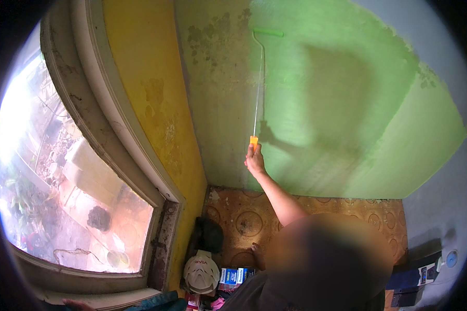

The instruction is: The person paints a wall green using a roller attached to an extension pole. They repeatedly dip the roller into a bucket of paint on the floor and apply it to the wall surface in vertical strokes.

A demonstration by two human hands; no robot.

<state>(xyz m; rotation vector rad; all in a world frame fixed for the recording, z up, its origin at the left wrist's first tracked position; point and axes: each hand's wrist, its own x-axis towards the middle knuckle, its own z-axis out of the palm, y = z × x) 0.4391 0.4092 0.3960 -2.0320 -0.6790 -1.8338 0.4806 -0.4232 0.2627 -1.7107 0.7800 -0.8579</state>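
Observation:
My right hand grips the orange handle of a paint roller on a long metal wire frame. Its slim, green-coated roller cover lies against the wall, high up along the left boundary of the fresh, brighter green paint. To the left of that boundary is a duller, stained strip. Shadows of the arm, the roller and a large blocky form fall across the painted area. A blurred patch covers the lower middle of the view. My left hand is out of view.
A window with a dirty frame stands at left, beside a yellow wall. Below are a white helmet, a black object and printed boxes on the floor. A dark blue device stands at lower right; teal cloth shows at the bottom.

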